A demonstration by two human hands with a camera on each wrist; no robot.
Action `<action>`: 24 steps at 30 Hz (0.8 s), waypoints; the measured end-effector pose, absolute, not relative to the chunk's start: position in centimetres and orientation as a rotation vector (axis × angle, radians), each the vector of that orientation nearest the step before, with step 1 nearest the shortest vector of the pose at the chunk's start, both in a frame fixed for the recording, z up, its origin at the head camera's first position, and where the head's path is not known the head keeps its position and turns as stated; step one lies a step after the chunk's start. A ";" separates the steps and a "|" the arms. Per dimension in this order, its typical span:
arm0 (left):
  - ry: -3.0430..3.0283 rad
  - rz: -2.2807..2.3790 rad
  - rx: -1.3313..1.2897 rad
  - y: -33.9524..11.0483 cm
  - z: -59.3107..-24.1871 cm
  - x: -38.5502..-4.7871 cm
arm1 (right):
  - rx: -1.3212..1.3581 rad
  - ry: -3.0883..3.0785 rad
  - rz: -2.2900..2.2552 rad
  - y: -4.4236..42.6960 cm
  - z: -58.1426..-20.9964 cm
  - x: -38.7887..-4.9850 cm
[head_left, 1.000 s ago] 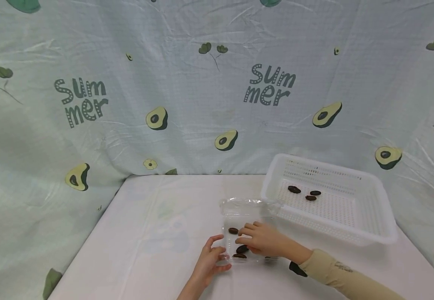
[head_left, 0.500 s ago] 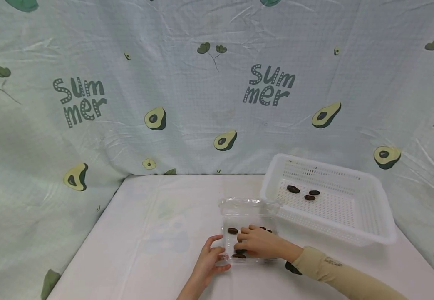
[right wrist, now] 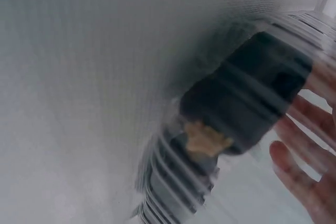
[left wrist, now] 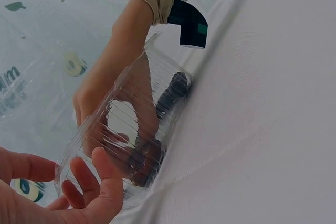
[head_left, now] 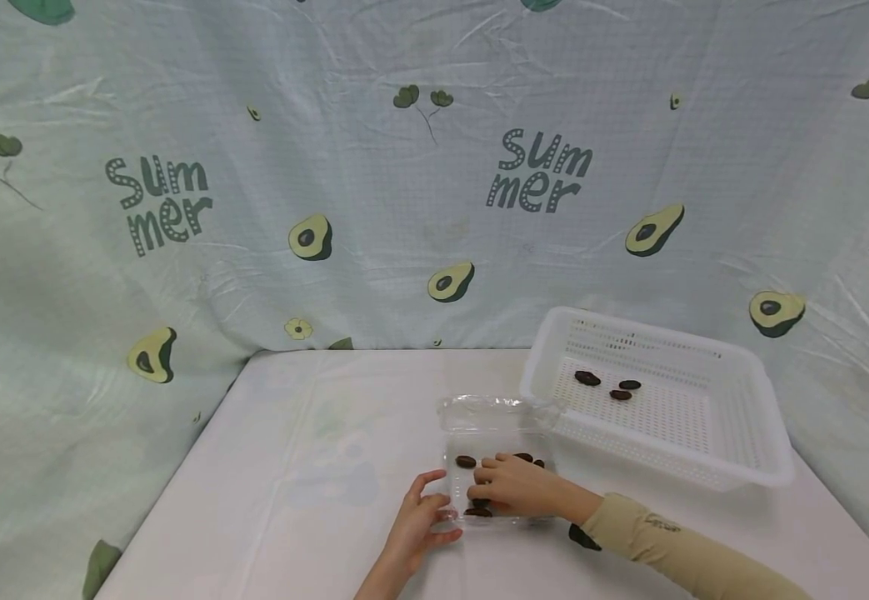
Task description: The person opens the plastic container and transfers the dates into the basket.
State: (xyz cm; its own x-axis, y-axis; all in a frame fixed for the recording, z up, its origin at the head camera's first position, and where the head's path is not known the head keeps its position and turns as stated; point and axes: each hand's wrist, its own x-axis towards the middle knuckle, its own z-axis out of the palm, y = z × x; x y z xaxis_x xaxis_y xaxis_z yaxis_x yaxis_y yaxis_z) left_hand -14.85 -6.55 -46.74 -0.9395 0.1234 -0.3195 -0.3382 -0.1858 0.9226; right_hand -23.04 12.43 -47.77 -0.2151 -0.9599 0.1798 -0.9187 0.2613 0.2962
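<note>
A clear plastic clamshell box [head_left: 455, 483] sits on the white table, lid raised at the back. My left hand [head_left: 417, 521] rests its spread, relaxed fingers against the box's left side; in the left wrist view the fingertips [left wrist: 109, 161] touch the ribbed wall. Inside the box my right hand [head_left: 516, 485] points its fingers down and pinches a dark brown date [left wrist: 139, 156] near the front wall, partly hidden by the plastic. Other dates [head_left: 466, 462] lie around that hand. The right wrist view looks through blurred plastic at a dark date [right wrist: 247, 93] with a tan bit.
Behind and to the right stands a white perforated basket [head_left: 734, 454] holding several dates [head_left: 587, 378]. Its near left corner meets the box's lid. A patterned curtain [head_left: 374, 208] hangs behind the table [head_left: 314, 475]. A black device [left wrist: 191, 27] is worn under my right wrist.
My right hand has shifted slightly left and lower inside the box, uncovering dates at the back right and covering more of the date under its fingers. The left hand stays put.
</note>
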 end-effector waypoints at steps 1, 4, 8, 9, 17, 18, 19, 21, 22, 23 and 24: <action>1.782 2.196 -0.248 -6.6 -46.7 -14.9 | 1.722 -2.219 -0.172 12.5 -47.7 -23.0; 1.785 2.190 -0.252 -6.6 -46.8 -14.9 | 1.714 -2.217 -0.163 12.6 -47.3 -22.8; 1.783 2.184 -0.259 -6.6 -47.0 -15.0 | 1.688 -2.190 -0.164 13.3 -46.7 -22.5; 1.780 2.185 -0.262 -6.6 -47.1 -15.1 | 1.682 -2.184 -0.163 13.5 -46.6 -22.5; 1.762 2.196 -0.267 -6.6 -47.0 -15.0 | 1.609 -2.191 -0.098 16.5 -45.0 -21.7; 1.762 2.197 -0.267 -6.6 -47.0 -15.0 | 1.593 -2.198 -0.077 17.0 -44.7 -21.5; 1.762 2.197 -0.266 -6.6 -47.0 -15.0 | 1.570 -2.203 -0.064 17.5 -44.4 -21.4; 1.760 2.196 -0.264 -6.6 -47.1 -15.1 | 1.521 -2.205 -0.043 18.5 -43.5 -21.1; 1.759 2.197 -0.263 -6.6 -47.1 -15.1 | 1.496 -2.207 -0.048 19.1 -43.1 -21.0; 1.757 2.198 -0.262 -6.7 -47.2 -15.1 | 1.473 -2.207 -0.053 19.6 -42.6 -20.9; 1.753 2.200 -0.260 -6.7 -47.2 -15.1 | 1.455 -2.203 -0.057 20.1 -42.2 -20.8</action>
State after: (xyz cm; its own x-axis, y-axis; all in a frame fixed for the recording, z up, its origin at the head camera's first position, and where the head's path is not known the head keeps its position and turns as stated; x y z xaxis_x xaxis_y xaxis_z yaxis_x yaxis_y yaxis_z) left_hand -15.12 -6.67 -47.18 -0.9337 0.1313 -0.3330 -0.3539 -0.1990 0.9139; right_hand -20.81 20.13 -42.15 -0.3071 -0.8732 0.3785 -0.8524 0.4292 0.2986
